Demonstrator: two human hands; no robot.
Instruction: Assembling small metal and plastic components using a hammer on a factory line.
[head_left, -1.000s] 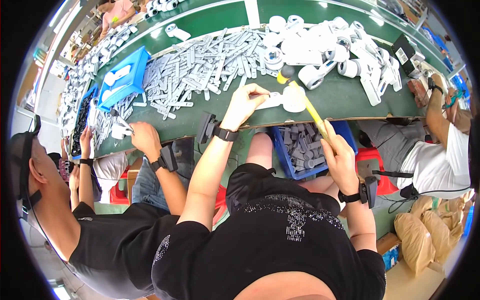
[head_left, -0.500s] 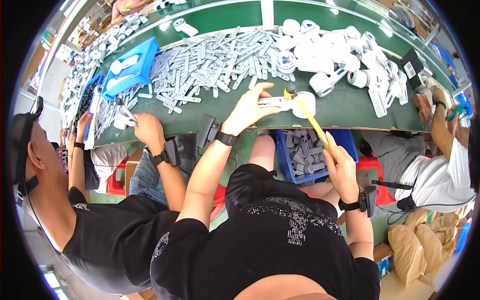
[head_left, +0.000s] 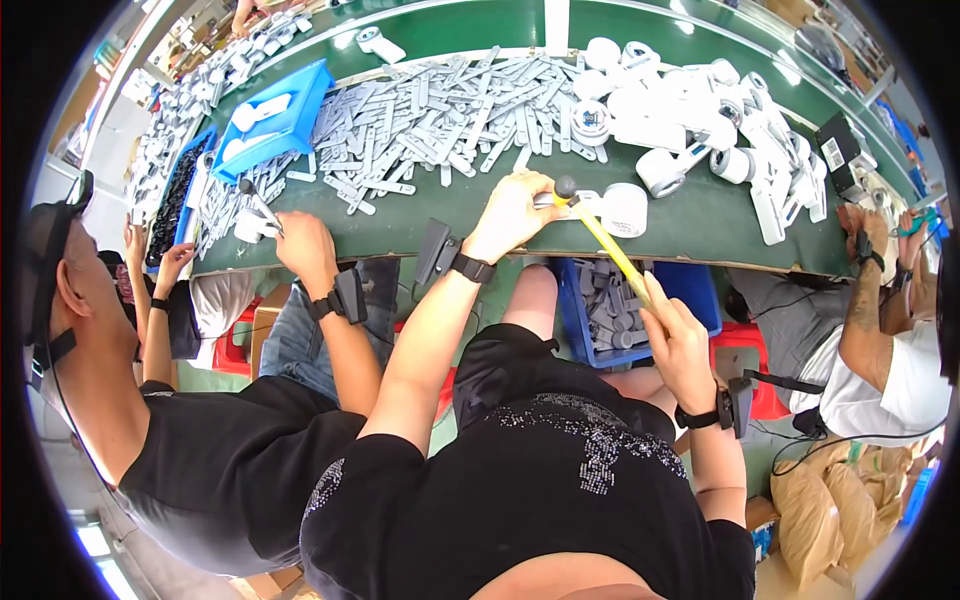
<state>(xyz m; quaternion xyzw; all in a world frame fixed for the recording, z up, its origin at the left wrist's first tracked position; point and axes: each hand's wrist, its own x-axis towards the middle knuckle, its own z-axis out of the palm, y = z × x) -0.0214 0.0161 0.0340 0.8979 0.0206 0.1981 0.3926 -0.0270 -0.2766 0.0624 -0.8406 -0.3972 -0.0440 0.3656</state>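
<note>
The white part, a narrow, pale stem joined to a thick round head, stretched sideways from the fingers of the left hand, which pinched its stem end, with the round head on the side away from them. The mallet, yellow-handled with a dark, rounded head, slanted from the right hand toward the left fingertips, its head overlapping the stem in view, contact unclear.

hammer: yellow (dark grey head) | cylinder-ended piece: white | strips: pale grey | tabletop: green | shirt: black, silver-dotted
</note>
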